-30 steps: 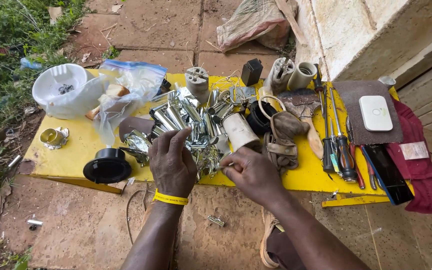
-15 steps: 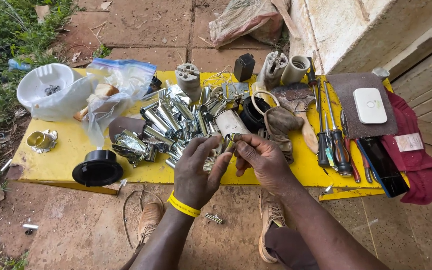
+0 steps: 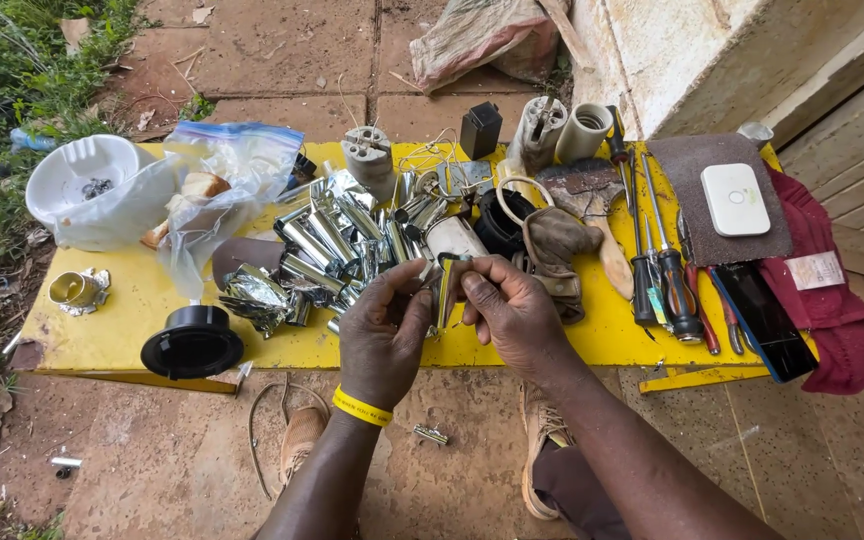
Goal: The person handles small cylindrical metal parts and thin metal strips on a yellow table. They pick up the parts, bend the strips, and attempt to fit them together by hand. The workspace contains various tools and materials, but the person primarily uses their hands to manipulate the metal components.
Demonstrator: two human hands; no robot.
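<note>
1. Left hand (image 3: 384,335), w/ a yellow wristband (image 3: 361,406), is closed w/ fingertips pinched on a small shiny metal strip piece (image 3: 444,285), just above the front edge of the yellow counter (image 3: 132,310), near its middle.
2. Right hand (image 3: 514,312) pinches the same metal piece from the other side; thumb and fingers tight on it, piece roughly upright betw. both hands.
3. Just behind the hands: a heap of shiny silver metal tubes and clips (image 3: 337,240), mid-counter.
4. Left front corner: a round black plastic cap (image 3: 192,342); a small brass-coloured metal cup (image 3: 76,290) near the left edge.
5. Back left: a white plastic bowl (image 3: 87,175) beside a clear plastic zip bag (image 3: 217,180).
6. Right side: a row of screwdrivers w/ dark and red handles (image 3: 667,270); a flat white rounded-square device (image 3: 735,199) on a brown mat (image 3: 682,170) at the back right corner.
7. Right edge: a dark red cloth (image 3: 832,310) hangs over.
</note>
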